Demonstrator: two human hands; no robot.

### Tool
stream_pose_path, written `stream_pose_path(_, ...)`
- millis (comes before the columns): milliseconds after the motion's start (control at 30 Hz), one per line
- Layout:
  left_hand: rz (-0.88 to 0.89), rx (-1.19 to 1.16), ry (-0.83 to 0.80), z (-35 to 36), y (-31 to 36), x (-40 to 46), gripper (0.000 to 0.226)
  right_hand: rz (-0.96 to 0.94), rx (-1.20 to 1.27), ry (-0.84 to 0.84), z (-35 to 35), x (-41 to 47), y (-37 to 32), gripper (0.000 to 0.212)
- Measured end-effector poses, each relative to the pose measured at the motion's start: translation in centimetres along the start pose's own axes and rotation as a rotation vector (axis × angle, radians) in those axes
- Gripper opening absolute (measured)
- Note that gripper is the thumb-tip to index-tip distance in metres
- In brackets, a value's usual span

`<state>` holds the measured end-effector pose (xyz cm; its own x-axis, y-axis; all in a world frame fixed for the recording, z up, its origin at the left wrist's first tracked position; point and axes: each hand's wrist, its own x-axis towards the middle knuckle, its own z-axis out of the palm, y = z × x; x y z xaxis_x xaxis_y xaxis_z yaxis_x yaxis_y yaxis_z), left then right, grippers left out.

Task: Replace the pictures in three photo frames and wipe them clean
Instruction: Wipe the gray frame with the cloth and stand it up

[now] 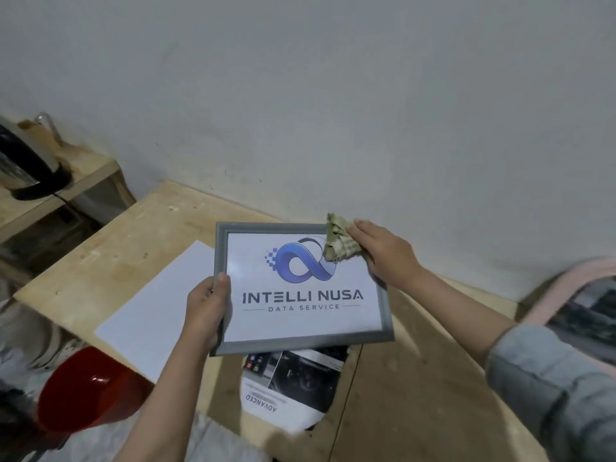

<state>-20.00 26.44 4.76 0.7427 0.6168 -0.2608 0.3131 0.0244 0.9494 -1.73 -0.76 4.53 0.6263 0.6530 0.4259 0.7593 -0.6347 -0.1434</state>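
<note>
A grey photo frame (pixel 301 346) holds a white picture with a blue loop logo and the words "INTELLI NUSA DATA SERVICE". My left hand (pixel 206 311) grips the frame's left edge, thumb on the front, and holds it tilted above the wooden table (pixel 133 248). My right hand (pixel 383 255) clutches a crumpled greenish cloth (pixel 340 243) that presses on the frame's upper right corner and covers part of the logo.
A blank white sheet (pixel 156 308) lies on the table left of the frame. A printed leaflet marked "ADVANCED" (pixel 290 388) lies under the frame near the front edge. A red bucket (pixel 90 391) sits low left, a kettle (pixel 26 165) on a shelf far left, pink cloth (pixel 583 281) at right.
</note>
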Motion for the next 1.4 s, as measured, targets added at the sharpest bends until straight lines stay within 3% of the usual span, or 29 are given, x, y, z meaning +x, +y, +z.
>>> stream_pose_path(167,0.086,-0.039,-0.067,2.4,1.9,-2.5,0.029,-0.023,-0.124,0.051,-3.1,-5.4,1.7,0.064)
stream_pose_path(533,0.165,-0.058,-0.105,8.2,2.7,-8.4,0.028,-0.035,-0.051,0.018,-7.4,-21.2,1.7,0.078)
stream_pose_path(633,0.140,-0.107,-0.070,9.8,3.1,-9.7,0.028,0.026,0.070,-0.092,-8.4,-24.7,1.6,0.075)
stream_pose_path(800,0.174,-0.092,-0.095,12.1,3.2,-11.6,0.027,0.292,0.352,-0.398,-13.4,-25.8,1.9,0.038)
stream_pose_path(900,0.180,-0.067,-0.118,12.8,2.9,-12.5,0.024,0.343,0.388,-0.593,-17.0,-25.1,3.0,0.036)
stream_pose_path(967,0.178,-0.086,-0.115,13.4,3.0,-13.2,0.025,0.379,0.374,-0.471,-19.0,-24.4,3.7,0.039)
stream_pose_path(1033,0.180,-0.103,-0.124,13.8,3.2,-14.0,0.025,0.387,0.323,-0.214,-20.6,-23.6,4.3,0.044)
stream_pose_path(1133,0.199,-0.112,-0.144,14.5,3.8,-15.4,0.025,0.298,0.041,0.059,-21.7,-22.0,5.8,0.055)
stream_pose_path(1267,0.183,-0.159,-0.181,14.9,4.7,-16.5,0.023,0.081,-0.362,-0.016,-20.1,-22.0,7.5,0.075)
stream_pose_path(1400,0.206,-0.165,-0.182,14.1,5.2,-16.8,0.025,0.035,-0.356,-0.025,-18.5,-24.0,6.5,0.084)
